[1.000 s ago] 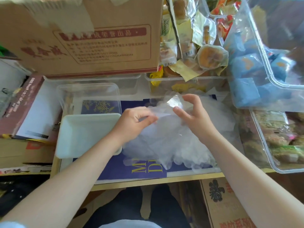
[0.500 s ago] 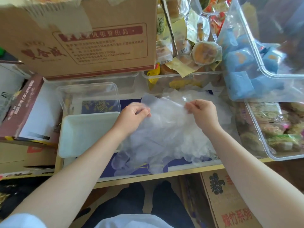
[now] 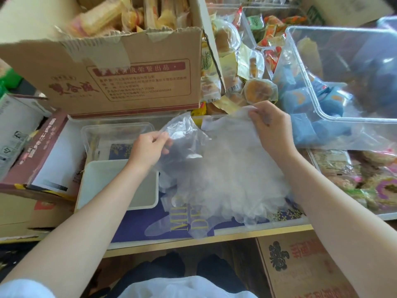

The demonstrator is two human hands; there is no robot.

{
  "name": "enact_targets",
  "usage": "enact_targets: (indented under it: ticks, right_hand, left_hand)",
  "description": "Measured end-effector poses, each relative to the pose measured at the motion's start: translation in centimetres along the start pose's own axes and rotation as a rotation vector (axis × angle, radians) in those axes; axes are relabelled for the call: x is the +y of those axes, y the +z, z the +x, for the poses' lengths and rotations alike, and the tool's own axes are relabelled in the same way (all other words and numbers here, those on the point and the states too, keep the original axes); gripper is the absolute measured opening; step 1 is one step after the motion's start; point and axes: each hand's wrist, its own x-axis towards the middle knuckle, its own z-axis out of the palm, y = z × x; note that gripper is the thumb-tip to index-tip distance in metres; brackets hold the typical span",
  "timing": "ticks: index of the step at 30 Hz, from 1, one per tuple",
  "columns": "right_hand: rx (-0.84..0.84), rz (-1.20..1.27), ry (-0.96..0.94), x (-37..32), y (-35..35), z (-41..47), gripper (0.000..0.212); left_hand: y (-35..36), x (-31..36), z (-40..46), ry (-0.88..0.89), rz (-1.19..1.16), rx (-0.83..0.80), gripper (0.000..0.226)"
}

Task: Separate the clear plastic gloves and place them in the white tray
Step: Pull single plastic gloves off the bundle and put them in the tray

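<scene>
Gloves hang bunched over the tabletop, my left hand pinching one peeled sheet's edge, right hand pinching the stack's top corner; white tray sits just beside and below left hand, so left carries.

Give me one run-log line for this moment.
left hand: pinches one clear glove | right hand: grips glove stack | white tray: no glove seen inside | step: separating
</scene>
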Motion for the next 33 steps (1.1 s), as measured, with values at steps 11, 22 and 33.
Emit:
enact_targets:
  ticks: [11, 22, 33]
  right_hand:
    - [-0.719, 0.177, 0.186, -6.0, 1.7, 0.0, 0.027]
    - [-0.257, 0.563, 0.972, -8.6, 4.7, 0.9, 0.022]
    - [-0.187, 1.262, 1.084, -13.2, 8.5, -1.8, 0.044]
  left_hand:
    - [-4.1, 1.7, 1.4, -0.168, -0.363, -0.174, 0.030]
    - [-5.4, 3.1, -0.9, 0.166, -0.379, -0.199, 0.029]
    - [-4.8, -0.1, -3.6, 0.245, -0.576, -0.534, 0.051]
